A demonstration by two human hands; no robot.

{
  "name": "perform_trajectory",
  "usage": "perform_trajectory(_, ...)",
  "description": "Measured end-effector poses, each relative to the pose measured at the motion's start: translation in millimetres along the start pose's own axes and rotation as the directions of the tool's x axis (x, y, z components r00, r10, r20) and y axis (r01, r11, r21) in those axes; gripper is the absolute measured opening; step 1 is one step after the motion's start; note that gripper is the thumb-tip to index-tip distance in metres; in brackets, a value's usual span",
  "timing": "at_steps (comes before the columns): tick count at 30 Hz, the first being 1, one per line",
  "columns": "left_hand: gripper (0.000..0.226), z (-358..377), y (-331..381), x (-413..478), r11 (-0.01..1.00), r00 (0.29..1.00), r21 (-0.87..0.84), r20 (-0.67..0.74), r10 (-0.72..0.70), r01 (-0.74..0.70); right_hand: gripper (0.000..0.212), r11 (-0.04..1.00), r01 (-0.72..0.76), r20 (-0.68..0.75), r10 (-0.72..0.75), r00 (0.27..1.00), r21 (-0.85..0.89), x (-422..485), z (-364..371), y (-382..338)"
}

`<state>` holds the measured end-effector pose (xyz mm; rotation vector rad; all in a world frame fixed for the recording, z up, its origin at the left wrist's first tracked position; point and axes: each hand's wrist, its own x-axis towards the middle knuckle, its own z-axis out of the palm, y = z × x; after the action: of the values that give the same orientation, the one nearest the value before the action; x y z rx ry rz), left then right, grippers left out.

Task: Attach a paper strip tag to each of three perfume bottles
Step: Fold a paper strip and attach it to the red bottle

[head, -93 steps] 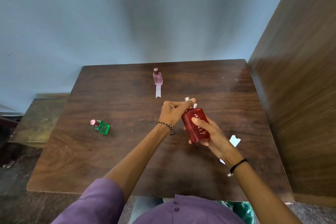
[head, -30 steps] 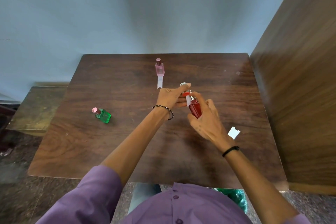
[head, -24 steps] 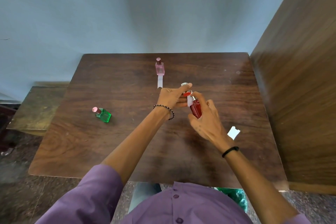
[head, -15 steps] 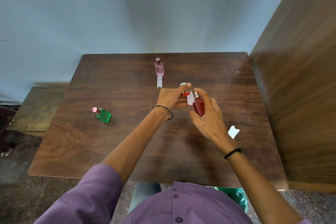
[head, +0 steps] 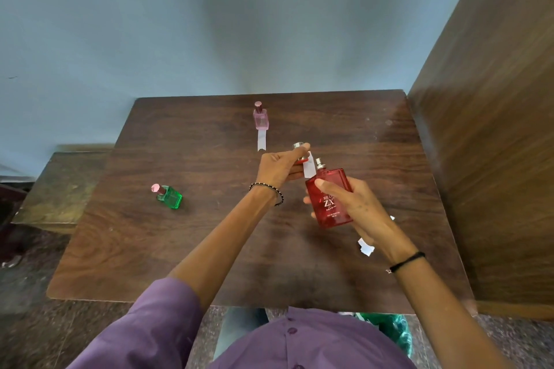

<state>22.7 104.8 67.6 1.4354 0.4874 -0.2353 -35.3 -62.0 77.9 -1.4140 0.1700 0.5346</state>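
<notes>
My right hand (head: 356, 207) grips a red perfume bottle (head: 328, 201) above the table, its label facing me and its silver spray nozzle bare. My left hand (head: 280, 168) holds the bottle's red and silver cap (head: 300, 153) just left of the nozzle. A white paper strip (head: 308, 167) hangs between the cap and the bottle's neck. A pink bottle (head: 260, 117) stands at the table's far middle with a white strip (head: 261, 139) lying in front of it. A small green bottle (head: 170, 196) with a pink cap stands at the left.
The dark wooden table (head: 209, 234) carries white paper scraps (head: 365, 246) beside my right wrist. A tall wooden panel (head: 491, 129) borders the table's right side. A low bench (head: 63, 189) sits to the left, against the pale blue wall.
The red bottle has turned from edge-on to face me and dropped slightly toward me in my right hand. The cap in my left hand now sits apart from the nozzle.
</notes>
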Motion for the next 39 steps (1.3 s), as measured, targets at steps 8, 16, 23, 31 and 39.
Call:
perform_trajectory(8,0.028,9.0,0.6,-6.1,0.998,0.997,-0.034,0.063,-0.043,0.045,0.043,0.978,0.051,-0.028,-0.058,0.998,-0.202,7.6,5.6,6.5)
perform_trajectory(16,0.031,13.0,-0.9,-5.6,0.998,0.996,-0.008,0.073,-0.057,0.058,0.042,0.944,0.123,-0.289,-0.215,0.933,-0.307,7.8,9.3,5.7)
perform_trajectory(23,0.03,16.0,-5.8,-7.7,0.996,0.987,-0.015,0.132,-0.089,0.092,0.048,0.943,0.08,-0.363,-0.201,0.91,-0.322,9.3,8.4,8.8)
perform_trajectory(31,0.03,13.5,-4.7,-5.8,0.996,0.98,0.064,0.182,-0.077,0.067,0.05,0.985,0.06,-0.352,-0.114,0.929,-0.16,10.0,5.4,12.9)
perform_trajectory(39,0.035,14.6,-8.6,1.4,0.993,0.975,0.116,0.215,-0.058,0.034,0.047,0.997,0.022,-0.32,0.001,0.947,0.071,16.0,7.1,15.7)
